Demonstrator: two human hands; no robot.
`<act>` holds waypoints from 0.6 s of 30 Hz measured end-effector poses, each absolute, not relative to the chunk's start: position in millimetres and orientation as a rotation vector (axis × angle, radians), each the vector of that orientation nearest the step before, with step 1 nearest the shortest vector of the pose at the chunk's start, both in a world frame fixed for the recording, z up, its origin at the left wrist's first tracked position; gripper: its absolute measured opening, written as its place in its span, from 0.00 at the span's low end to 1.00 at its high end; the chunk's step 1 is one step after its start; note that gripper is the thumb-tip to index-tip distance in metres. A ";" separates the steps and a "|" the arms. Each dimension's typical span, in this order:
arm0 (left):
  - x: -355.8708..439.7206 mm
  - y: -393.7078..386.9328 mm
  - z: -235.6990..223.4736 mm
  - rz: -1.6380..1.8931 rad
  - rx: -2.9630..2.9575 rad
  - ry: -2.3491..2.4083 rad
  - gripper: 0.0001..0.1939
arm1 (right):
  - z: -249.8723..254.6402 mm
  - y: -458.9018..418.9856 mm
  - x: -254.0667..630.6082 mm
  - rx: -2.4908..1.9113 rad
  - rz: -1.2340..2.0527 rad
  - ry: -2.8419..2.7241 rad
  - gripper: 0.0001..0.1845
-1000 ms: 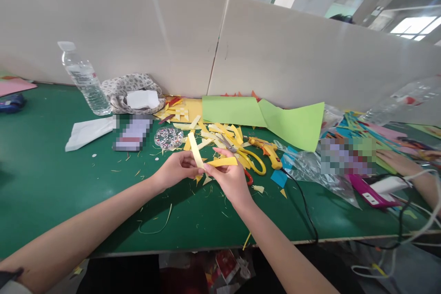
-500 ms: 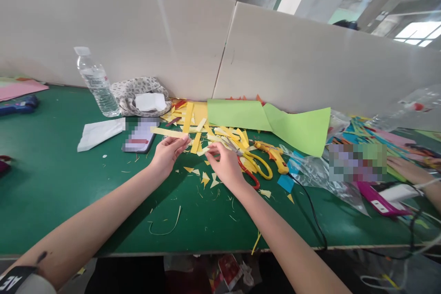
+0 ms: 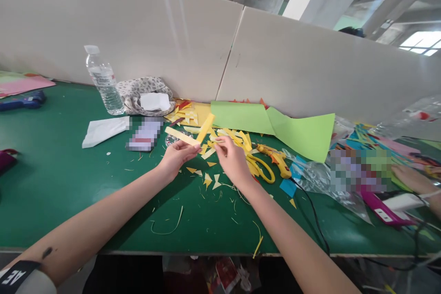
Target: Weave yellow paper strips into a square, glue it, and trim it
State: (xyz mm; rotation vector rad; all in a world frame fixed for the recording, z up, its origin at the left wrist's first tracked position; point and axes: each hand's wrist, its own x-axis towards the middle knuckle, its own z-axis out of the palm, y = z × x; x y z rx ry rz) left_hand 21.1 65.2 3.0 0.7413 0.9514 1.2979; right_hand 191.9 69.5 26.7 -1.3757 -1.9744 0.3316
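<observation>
L hand (image 3: 177,158) has thumb & fingertips closed on the corner where a flat pale-yellow paper strip (image 3: 179,135) meets a flat deeper-yellow paper strip (image 3: 206,127), above the middle of the green tabletop (image 3: 51,156); pinching right at the corner prob. stops the V slipping & leaves both far ends free. R hand (image 3: 234,160) is just beside, fingertips drawn together by a pale paper sliver (image 3: 219,141); can't tell if it's pinched or lies behind. Yellow-handled scissors (image 3: 270,170) & yellow plastic glue gun (image 3: 280,163) lie R of R hand, grips toward the near R corner, prob. for quick reach. Light-green paper sheets (image 3: 241,117) sit along the far edge, likely pushed back for elbow room.
</observation>
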 end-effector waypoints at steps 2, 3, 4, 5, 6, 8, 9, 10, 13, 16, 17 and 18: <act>24.8 60.8 3.0 1.167 0.868 0.949 0.15 | 26.0 60.4 213.7 -1.349 0.506 -1.781 0.11; 26.5 58.6 3.1 1.097 0.930 0.943 0.17 | 24.1 56.0 224.7 -1.367 0.549 -1.706 0.11; 28.1 56.5 3.3 1.037 0.981 0.937 0.19 | 21.7 52.0 235.0 -1.404 0.569 -1.644 0.11; 29.4 54.5 3.6 0.997 1.014 0.931 0.19 | 19.4 48.8 244.1 -1.448 0.586 -1.593 0.11; 30.2 52.8 4.1 0.975 1.037 0.927 0.19 | 17.7 46.4 251.6 -1.494 0.597 -1.539 0.12; 30.7 50.4 5.1 0.963 1.074 0.917 0.18 | 17.5 44.5 260.8 -1.526 0.663 -1.452 0.14; 30.3 49.8 5.5 0.962 1.090 0.905 0.18 | 19.4 44.5 262.2 -1.512 0.706 -1.412 0.15; 29.7 49.5 5.6 0.963 1.099 0.893 0.18 | 22.4 44.8 261.7 -1.485 0.748 -1.365 0.15; 27.6 50.7 4.2 0.966 1.087 0.880 0.17 | 34.6 44.1 253.5 -1.386 0.838 -1.178 0.16; 26.9 52.4 1.2 0.968 1.073 0.889 0.17 | 43.3 39.4 245.8 -1.304 0.939 -1.025 0.17; 27.0 52.8 0.2 0.965 1.083 0.890 0.17 | 44.4 37.9 245.1 -1.282 0.973 -0.987 0.17; 27.2 53.0 -0.7 0.963 1.097 0.888 0.17 | 44.7 37.0 245.4 -1.260 1.003 -0.947 0.17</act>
